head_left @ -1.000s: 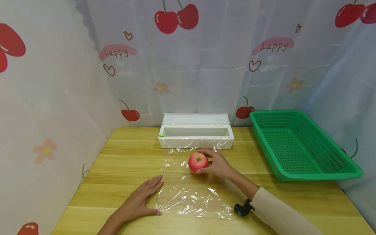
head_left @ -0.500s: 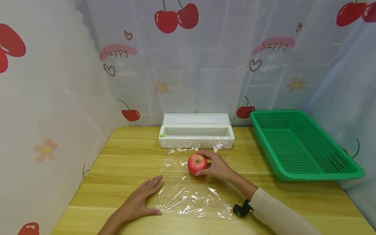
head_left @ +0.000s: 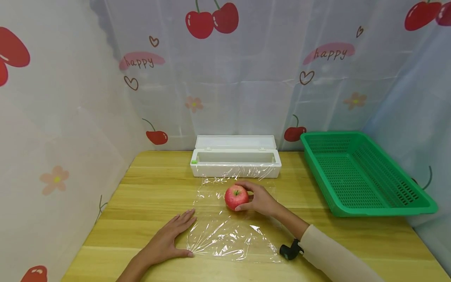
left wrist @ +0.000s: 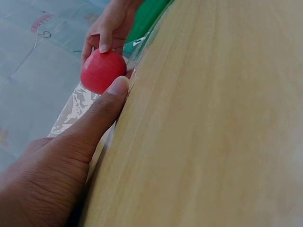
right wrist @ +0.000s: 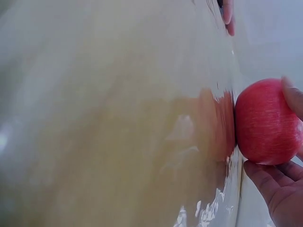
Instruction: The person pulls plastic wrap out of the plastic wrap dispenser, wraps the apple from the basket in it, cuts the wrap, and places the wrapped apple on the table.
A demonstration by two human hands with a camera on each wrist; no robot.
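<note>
A red apple [head_left: 236, 197] with its stem up sits on a sheet of clear plastic wrap [head_left: 225, 239] spread over the wooden table. My right hand [head_left: 260, 199] holds the apple from its right side, thumb in front and fingers behind; the right wrist view also shows the apple [right wrist: 267, 122] resting on the shiny film. Flat on the table at the sheet's left edge lies my left hand [head_left: 165, 241], fingers straight and thumb spread by the near left corner of the wrap. Creases fan out from that thumb.
Behind the apple stands a white wrap dispenser box [head_left: 236, 170], lid raised, with the film running out over its front. A green plastic basket [head_left: 384, 211] is at the right. Patterned curtains [head_left: 225, 90] enclose the table [head_left: 155, 203] at the back and sides.
The apple in my right hand has shifted very slightly left and toward me, then stayed put. My left hand has not moved.
</note>
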